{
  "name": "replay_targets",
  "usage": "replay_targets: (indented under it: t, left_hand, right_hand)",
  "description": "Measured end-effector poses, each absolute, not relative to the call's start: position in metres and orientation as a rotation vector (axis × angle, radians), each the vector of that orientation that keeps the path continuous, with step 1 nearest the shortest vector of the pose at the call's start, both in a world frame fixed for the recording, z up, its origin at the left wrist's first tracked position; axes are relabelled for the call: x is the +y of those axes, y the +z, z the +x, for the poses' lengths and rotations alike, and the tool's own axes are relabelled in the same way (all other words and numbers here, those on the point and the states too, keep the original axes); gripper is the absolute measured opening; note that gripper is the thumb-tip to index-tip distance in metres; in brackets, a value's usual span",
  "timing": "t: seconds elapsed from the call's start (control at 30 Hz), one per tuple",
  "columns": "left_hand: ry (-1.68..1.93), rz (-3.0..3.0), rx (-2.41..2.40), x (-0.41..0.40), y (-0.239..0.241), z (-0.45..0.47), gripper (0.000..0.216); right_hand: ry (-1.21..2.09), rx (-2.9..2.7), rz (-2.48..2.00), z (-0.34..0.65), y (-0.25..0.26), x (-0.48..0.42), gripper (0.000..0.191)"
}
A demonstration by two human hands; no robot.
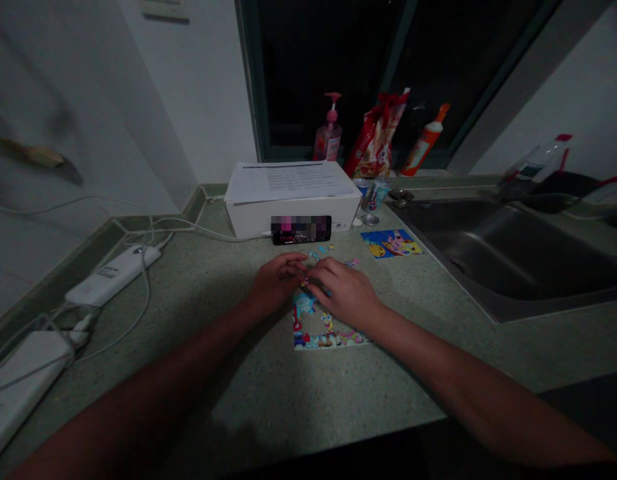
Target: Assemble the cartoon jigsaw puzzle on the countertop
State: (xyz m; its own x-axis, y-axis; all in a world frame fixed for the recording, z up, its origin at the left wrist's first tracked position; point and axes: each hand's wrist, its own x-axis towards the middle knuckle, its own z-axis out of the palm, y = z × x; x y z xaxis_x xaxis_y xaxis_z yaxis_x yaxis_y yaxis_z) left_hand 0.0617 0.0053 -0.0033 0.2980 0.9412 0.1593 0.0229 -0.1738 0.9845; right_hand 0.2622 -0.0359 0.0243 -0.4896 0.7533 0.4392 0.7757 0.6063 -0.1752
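A partly assembled colourful cartoon jigsaw puzzle (322, 332) lies on the green counter (268, 380) in front of me. My left hand (275, 280) and my right hand (344, 292) meet at its top edge, fingers curled and pinched together over small puzzle pieces. What each pinch holds is too small and dark to name. A few loose pieces (322, 251) lie just beyond my fingers. A small reference picture card (391, 243) rests to the right.
A white box (293, 200) with paper on top stands behind, a phone (301, 229) leaning on it. A steel sink (513, 260) lies right. White power strips (113, 275) and cables lie left. Bottles and a snack bag (378, 133) line the sill.
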Motion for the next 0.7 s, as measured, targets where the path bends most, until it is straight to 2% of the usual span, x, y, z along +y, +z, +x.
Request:
replay_targets:
  t: [0.47,0.7]
  left_hand:
    - [1.059,1.433,0.923,0.0031,-0.0034,0.0628,0.045]
    - [1.052,1.399,0.892,0.0025,-0.0033,0.0641,0.045]
  right_hand:
    - [-0.083,-2.366,-1.181,0.2641,0.0248,-0.0375,0.016]
    - [-0.065,-2.370,-1.164,0.2643,0.0271,-0.0384,0.020]
